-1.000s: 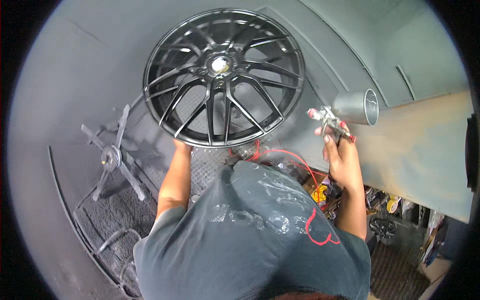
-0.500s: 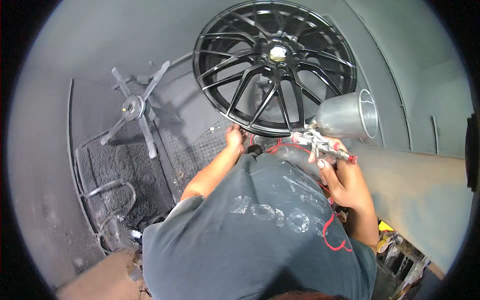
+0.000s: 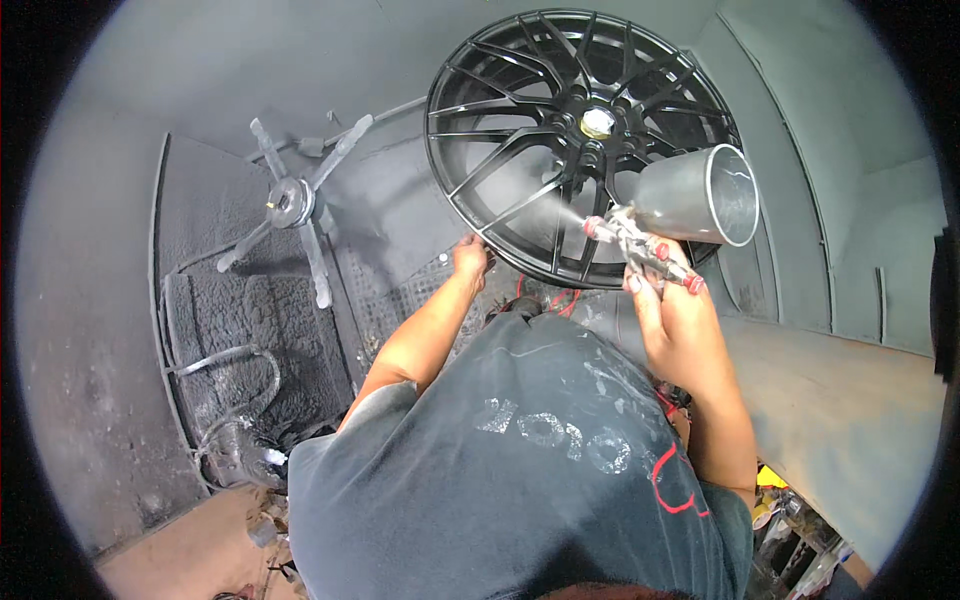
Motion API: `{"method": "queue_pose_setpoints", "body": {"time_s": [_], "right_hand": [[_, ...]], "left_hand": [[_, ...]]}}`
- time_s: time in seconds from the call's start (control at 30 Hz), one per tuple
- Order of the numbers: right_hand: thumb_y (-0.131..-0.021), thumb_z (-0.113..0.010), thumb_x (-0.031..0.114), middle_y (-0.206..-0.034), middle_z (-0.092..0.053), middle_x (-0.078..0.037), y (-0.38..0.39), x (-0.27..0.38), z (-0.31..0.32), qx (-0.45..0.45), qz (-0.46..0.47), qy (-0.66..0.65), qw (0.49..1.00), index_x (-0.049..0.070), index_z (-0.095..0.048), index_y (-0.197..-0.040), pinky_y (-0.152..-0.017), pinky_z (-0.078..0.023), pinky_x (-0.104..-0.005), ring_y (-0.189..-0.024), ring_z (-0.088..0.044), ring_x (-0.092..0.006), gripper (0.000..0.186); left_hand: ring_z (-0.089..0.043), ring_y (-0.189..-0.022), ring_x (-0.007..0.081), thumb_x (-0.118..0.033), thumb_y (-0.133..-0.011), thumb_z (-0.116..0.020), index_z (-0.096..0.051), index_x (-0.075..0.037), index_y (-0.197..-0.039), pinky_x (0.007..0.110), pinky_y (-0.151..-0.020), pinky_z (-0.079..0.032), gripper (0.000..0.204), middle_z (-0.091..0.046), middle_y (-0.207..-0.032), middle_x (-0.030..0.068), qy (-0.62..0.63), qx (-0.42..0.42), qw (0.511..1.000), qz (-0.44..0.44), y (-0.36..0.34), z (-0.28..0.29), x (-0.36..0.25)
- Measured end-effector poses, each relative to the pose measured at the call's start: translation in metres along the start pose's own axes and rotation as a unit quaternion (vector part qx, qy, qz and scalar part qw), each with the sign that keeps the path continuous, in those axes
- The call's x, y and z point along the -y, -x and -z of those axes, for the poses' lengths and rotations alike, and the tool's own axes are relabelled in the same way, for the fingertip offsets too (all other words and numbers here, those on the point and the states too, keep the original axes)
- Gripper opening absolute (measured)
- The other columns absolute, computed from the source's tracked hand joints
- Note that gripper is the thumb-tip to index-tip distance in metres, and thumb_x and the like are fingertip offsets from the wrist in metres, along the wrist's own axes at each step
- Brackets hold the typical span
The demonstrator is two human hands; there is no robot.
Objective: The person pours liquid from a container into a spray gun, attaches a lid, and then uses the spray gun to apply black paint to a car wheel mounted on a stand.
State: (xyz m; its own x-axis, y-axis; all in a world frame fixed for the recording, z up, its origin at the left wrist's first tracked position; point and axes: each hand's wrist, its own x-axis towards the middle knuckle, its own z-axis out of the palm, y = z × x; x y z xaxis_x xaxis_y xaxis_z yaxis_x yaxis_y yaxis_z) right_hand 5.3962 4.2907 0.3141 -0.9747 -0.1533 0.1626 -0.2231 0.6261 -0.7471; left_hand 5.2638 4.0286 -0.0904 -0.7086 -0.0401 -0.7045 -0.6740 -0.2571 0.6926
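Note:
A black multi-spoke car wheel with a whitish centre hub faces up ahead of me. My left hand is at its near left rim, with the fingers curled against the edge and partly hidden. My right hand is closed around a silver spray gun with red fittings. On top of the gun sits a tilted metal paint cup, covering part of the wheel's right side. Pale mist streams from the nozzle toward the lower left spokes, a short way off.
To the left stands a grey-coated stand with several arms. Below it, a bent hose or bar lies by a rough dark panel. A red hose runs below the wheel. At the right is a broad tan surface.
The spray gun has risen over the wheel's near spokes, and mist now leaves its nozzle. My left hand stays at the rim. The whole view has shifted slightly.

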Motion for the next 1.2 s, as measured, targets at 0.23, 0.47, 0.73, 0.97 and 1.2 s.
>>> {"method": "queue_pose_setpoints", "body": {"time_s": [0.23, 0.47, 0.73, 0.97, 1.2], "right_hand": [[-0.095, -0.054, -0.002, -0.125, -0.058, -0.025, 0.01, -0.012, 0.017, -0.071, -0.065, 0.089, 0.991, -0.01, -0.06, -0.106, -0.085, -0.05, -0.0461, -0.098, -0.061, -0.0457, 0.015], [-0.097, -0.052, -0.002, -0.123, -0.059, -0.024, 0.017, -0.009, 0.022, -0.08, -0.121, 0.077, 0.986, -0.007, -0.059, -0.113, -0.086, -0.05, -0.0425, -0.103, -0.062, -0.044, 0.019], [-0.095, -0.055, 0.002, -0.121, -0.06, -0.025, 0.036, 0.01, 0.01, 0.041, -0.118, -0.076, 0.989, -0.008, -0.06, -0.112, -0.088, -0.05, -0.0439, -0.104, -0.062, -0.044, 0.021], [-0.096, -0.056, 0.005, -0.117, -0.061, -0.023, 0.036, -0.002, 0.005, 0.052, -0.102, -0.067, 0.991, -0.003, -0.052, -0.126, -0.084, -0.051, -0.0462, -0.098, -0.063, -0.0446, 0.031], [-0.097, -0.053, -0.001, -0.116, -0.062, -0.026, 0.028, -0.018, 0.021, -0.088, -0.105, 0.074, 0.988, -0.003, -0.054, -0.127, -0.084, -0.051, -0.0447, -0.099, -0.063, -0.0472, 0.03]], "left_hand": [[-0.055, -0.072, 0.0108, -0.024, -0.102, -0.054, -0.063, -0.016, -0.098, 0.032, -0.063, -0.046, 0.013, -0.064, -0.084, -0.0047, 0.005, -0.007, 1.0, 0.012, 0.033, -0.009, 0.005], [-0.054, -0.073, 0.0134, -0.024, -0.104, -0.05, -0.056, -0.015, -0.104, 0.033, -0.065, -0.048, 0.01, -0.062, -0.091, -0.0004, 0.125, 0.057, 0.989, 0.051, 0.065, -0.036, 0.04], [-0.069, -0.092, 0.022, -0.012, -0.101, -0.054, -0.057, -0.006, -0.113, 0.037, -0.077, -0.062, 0.014, -0.065, -0.106, 0.0091, 0.056, 0.171, 0.959, 0.219, 0.046, -0.038, 0.076], [-0.069, -0.086, 0.0225, -0.007, -0.098, -0.052, -0.055, -0.007, -0.112, 0.036, -0.073, -0.063, 0.014, -0.064, -0.101, 0.0113, 0.096, 0.139, 0.963, 0.208, 0.022, -0.026, 0.088], [-0.063, -0.095, 0.0205, -0.018, -0.095, -0.054, -0.061, -0.006, -0.107, 0.038, -0.083, -0.056, 0.019, -0.063, -0.106, 0.0085, 0.101, 0.08, 0.98, 0.148, 0.057, -0.023, 0.017]]}}
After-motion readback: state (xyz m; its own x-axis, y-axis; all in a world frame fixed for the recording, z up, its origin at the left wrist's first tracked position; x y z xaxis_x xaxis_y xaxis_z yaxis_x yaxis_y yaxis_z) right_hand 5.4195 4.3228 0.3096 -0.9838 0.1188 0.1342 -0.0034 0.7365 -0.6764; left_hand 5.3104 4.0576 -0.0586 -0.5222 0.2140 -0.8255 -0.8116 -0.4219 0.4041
